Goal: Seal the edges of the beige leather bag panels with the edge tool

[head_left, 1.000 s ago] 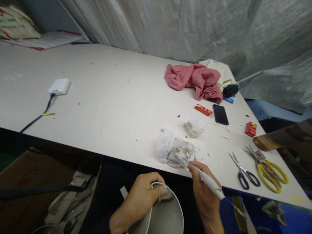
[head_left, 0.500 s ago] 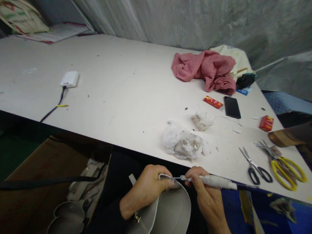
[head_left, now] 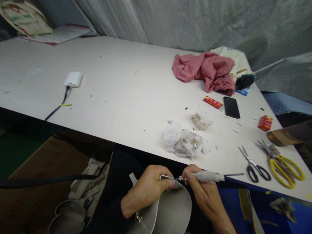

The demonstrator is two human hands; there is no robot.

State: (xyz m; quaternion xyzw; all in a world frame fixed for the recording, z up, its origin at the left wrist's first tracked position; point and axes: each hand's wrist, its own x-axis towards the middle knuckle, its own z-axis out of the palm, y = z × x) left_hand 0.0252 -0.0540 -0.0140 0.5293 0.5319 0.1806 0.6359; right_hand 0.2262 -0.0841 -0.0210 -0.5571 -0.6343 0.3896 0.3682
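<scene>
Just below the near edge of the white counter (head_left: pixel 126 107), we are holding a curved grey-beige, leather-like piece with pale edges (head_left: pixel 174 208). Our left hand (head_left: pixel 148 187) is pinching its rim, the grip closed with no visible gap. Our right hand (head_left: pixel 203 188) is wrapping its grip round a slim white-wrapped tool with a thin tip (head_left: pixel 211 176), which is pointing at that rim; we cannot tell how deep it is reaching. Pushing too hard, or pinching loosely, we could be slipping into our left thumb. Beyond, a crumpled clear plastic bundle (head_left: pixel 186 143) is lying near that edge.
</scene>
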